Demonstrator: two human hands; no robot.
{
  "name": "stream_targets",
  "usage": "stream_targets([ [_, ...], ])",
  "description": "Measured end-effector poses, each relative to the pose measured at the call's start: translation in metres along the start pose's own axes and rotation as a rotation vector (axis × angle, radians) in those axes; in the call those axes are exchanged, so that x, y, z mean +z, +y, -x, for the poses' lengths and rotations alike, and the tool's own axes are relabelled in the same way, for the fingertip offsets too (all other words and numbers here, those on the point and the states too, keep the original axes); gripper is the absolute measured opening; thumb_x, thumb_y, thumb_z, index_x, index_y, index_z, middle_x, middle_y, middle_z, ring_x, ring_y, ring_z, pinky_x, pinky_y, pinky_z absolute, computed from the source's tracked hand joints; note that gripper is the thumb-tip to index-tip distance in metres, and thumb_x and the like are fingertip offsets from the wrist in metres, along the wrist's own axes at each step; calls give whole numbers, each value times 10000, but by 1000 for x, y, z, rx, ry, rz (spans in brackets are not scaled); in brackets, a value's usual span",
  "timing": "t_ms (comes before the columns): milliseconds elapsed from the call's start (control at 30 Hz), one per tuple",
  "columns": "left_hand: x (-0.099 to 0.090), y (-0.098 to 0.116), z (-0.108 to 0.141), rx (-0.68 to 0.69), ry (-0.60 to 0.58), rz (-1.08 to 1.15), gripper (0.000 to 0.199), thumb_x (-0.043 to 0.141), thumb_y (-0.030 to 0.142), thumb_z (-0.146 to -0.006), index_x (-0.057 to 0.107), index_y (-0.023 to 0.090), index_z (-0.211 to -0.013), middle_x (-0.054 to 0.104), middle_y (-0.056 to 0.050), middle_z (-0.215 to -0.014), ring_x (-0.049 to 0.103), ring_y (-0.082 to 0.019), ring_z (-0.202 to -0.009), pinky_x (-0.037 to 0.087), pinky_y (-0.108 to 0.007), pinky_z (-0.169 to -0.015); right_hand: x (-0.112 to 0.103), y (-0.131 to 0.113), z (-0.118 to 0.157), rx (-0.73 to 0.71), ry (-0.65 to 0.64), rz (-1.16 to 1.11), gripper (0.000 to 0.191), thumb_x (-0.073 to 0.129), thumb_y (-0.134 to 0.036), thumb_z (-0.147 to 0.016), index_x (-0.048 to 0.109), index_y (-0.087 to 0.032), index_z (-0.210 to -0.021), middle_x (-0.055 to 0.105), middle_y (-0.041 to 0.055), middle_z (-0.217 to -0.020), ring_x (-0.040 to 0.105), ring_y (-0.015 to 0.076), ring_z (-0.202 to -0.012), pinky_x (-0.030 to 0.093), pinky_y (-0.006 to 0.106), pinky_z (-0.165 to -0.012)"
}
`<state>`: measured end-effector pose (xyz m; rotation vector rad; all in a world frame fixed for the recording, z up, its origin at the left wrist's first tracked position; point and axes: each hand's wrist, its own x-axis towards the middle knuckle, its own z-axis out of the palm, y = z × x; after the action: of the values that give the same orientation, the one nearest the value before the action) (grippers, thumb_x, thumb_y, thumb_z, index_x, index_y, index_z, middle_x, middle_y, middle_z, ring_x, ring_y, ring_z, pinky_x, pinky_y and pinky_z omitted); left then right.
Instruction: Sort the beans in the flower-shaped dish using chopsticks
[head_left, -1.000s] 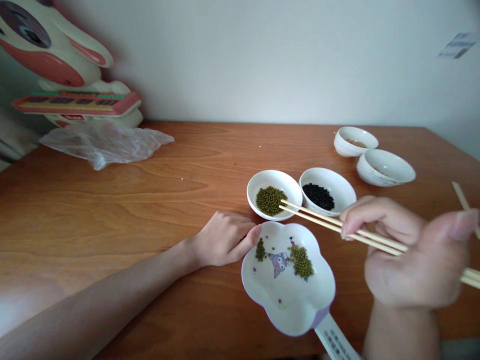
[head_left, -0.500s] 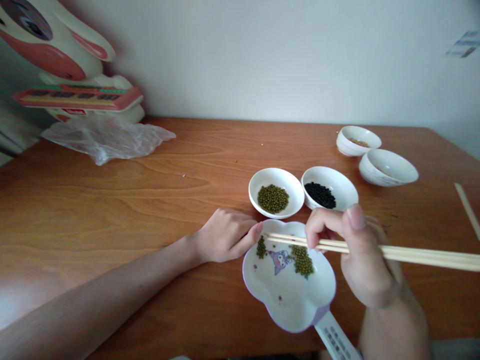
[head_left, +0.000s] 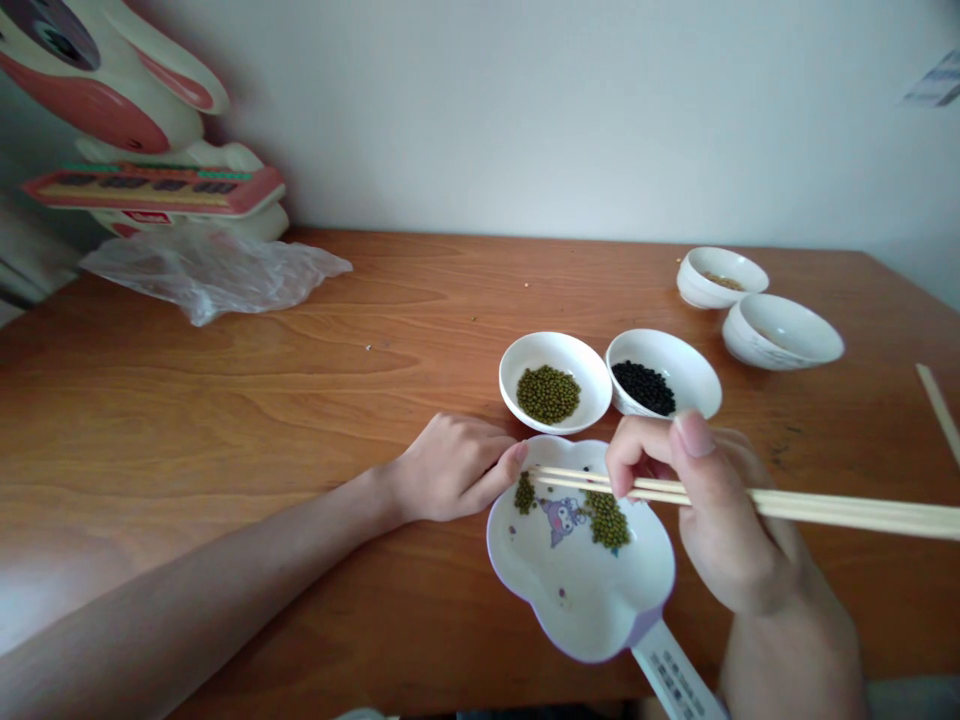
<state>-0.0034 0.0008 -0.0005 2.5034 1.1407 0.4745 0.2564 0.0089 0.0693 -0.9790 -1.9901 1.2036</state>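
My right hand (head_left: 724, 510) is closed around a pair of wooden chopsticks (head_left: 840, 508). Their tips lie over the upper left of a white, purple-rimmed, flower-shaped bowl with a handle (head_left: 581, 600), near a small cluster of mung beans (head_left: 524, 494). A larger heap of mung beans (head_left: 609, 522) sits to the right in the same bowl, beside a printed cartoon figure. My left hand (head_left: 457, 468) grips the bowl's left rim, thumb on the edge and the other fingers partly hidden. Just behind stand a white bowl of mung beans (head_left: 551, 342) and a white bowl of black beans (head_left: 694, 375).
Two more white bowls, a farther one (head_left: 697, 290) and a nearer one (head_left: 795, 345), stand at the back right. A light stick (head_left: 937, 412) lies at the right edge. A clear plastic bag (head_left: 217, 275) and a toy animal with a keyboard (head_left: 157, 190) occupy the back left.
The view has shifted very slightly. Both hands, the chopsticks and the beans keep nearly the same places.
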Motion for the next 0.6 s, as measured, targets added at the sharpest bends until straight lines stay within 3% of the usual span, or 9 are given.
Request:
stream_targets([
  [600,0,1,-1,-3,-3,10,470,269,353,-1119,548,181,-782,660,-25,-750,574,-137,-651,368,-293,-622,4,3,-4,-5,-17,12,655,227,-587,-1100,585,-209,-701,542,-4,-621,512,130,-581,347,314,-561],
])
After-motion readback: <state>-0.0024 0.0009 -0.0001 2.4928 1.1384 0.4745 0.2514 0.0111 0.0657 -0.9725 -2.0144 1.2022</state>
